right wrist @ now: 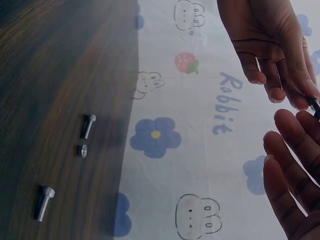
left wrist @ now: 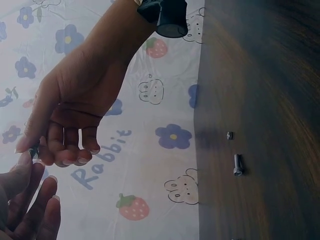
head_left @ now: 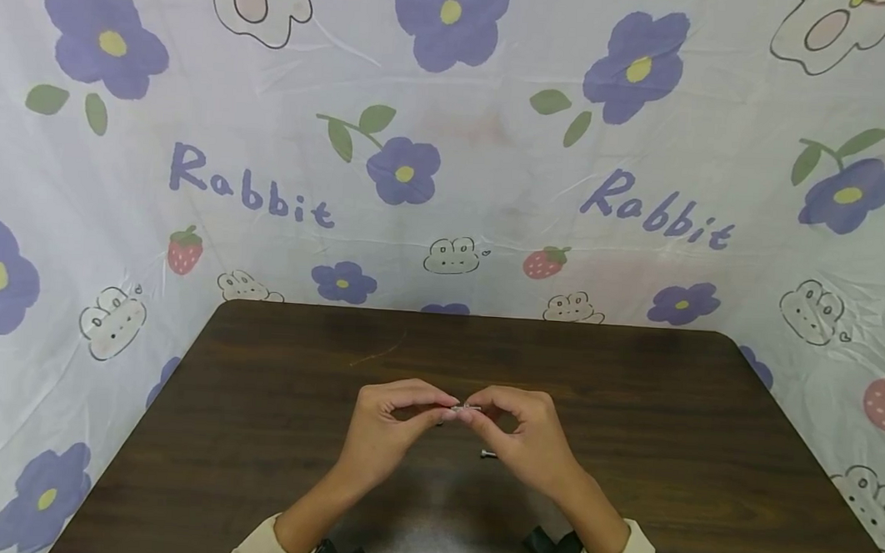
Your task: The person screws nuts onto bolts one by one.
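Note:
In the head view, my left hand (head_left: 397,424) and right hand (head_left: 528,431) meet above the table, fingertips almost touching. Between them is a small metal bolt (head_left: 469,407), pinched by thumb and fingers on each side. Fingertips cover much of it, so whether a nut sits on it cannot be told. The left wrist view has my left hand (left wrist: 30,202) low at the edge and my right hand (left wrist: 75,110) above it. On the tabletop lie a loose bolt (right wrist: 46,202), a second bolt (right wrist: 89,126) and a small nut (right wrist: 83,151).
The dark wooden table (head_left: 254,434) has rounded far corners. A white cloth (head_left: 493,179) printed with flowers, rabbits and strawberries hangs behind it and along both sides. Black wrist cameras (head_left: 554,551) sit on both wrists.

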`<control>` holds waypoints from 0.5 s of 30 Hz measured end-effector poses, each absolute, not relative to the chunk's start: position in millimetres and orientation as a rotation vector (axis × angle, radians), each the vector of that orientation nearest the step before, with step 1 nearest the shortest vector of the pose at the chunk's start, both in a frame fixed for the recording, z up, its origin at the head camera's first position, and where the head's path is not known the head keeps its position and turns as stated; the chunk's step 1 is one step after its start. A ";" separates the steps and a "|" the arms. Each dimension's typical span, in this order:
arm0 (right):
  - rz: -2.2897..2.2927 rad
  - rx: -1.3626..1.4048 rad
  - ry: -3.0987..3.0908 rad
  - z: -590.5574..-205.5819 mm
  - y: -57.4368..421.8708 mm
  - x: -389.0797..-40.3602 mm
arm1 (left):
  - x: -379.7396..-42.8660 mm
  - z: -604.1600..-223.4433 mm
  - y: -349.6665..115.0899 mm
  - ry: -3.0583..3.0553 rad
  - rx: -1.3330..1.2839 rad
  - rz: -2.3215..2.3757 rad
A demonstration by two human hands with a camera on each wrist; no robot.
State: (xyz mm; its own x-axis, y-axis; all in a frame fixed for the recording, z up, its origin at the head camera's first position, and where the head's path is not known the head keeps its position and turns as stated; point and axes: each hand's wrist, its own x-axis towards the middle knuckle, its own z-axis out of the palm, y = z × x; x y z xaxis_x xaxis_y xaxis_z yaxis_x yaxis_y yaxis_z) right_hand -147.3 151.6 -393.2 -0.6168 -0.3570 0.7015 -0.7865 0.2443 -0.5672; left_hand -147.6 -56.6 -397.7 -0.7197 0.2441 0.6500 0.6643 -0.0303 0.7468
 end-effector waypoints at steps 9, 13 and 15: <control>1.380 1.079 -2.107 -393.2 151.7 -148.8 | -146.4 -397.4 -55.5 -1.930 -0.958 -1.796; 1.386 1.050 -2.142 -393.3 151.6 -148.6 | -145.3 -397.3 -56.0 -1.946 -0.939 -1.791; 1.401 1.042 -2.152 -393.3 151.9 -147.9 | -144.7 -397.4 -56.2 -1.951 -0.932 -1.791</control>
State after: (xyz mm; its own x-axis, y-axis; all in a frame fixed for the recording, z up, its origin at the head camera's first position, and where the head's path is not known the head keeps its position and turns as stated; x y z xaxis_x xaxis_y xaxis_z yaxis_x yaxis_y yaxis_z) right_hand -147.9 151.9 -393.3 -0.6590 -0.3808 0.6486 -0.7472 0.2330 -0.6224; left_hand -144.7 -56.2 -397.4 -0.7305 0.2400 0.6393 0.6575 -0.0058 0.7534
